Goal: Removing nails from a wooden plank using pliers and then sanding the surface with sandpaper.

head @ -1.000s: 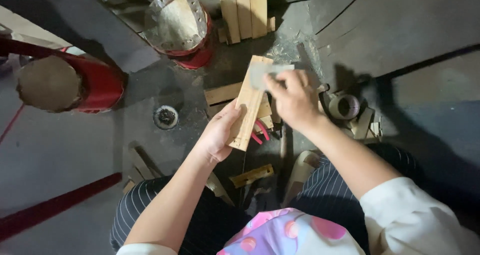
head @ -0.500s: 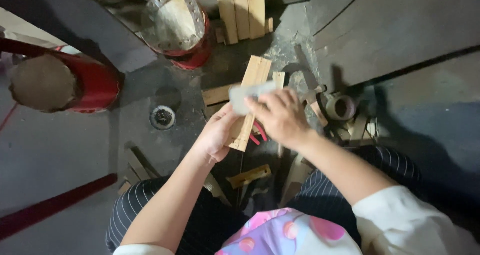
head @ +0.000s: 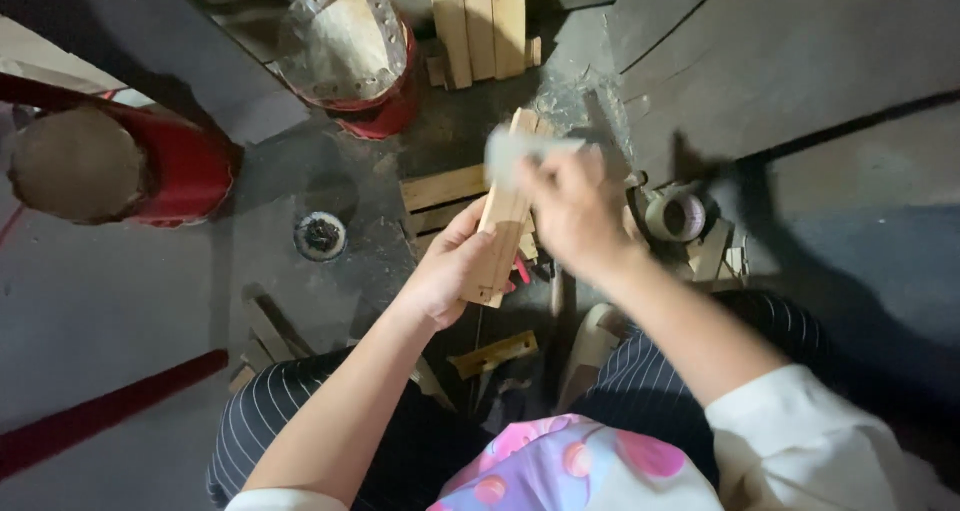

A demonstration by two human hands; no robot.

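Gripping a wooden block (head: 503, 221), the left hand (head: 452, 271) steadies it upright. The right hand (head: 570, 211) pinches a blurred grey sheet (head: 515, 153) against its top, red drums (head: 345, 46) nearby

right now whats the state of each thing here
wooden piece: tilted, gripped at its lower end
left hand: closed around the wooden piece
right hand: holds a pale sheet against the wood, blurred
pale sheet: pinched, blurred
red drums: lying on their sides
tape roll: on the floor
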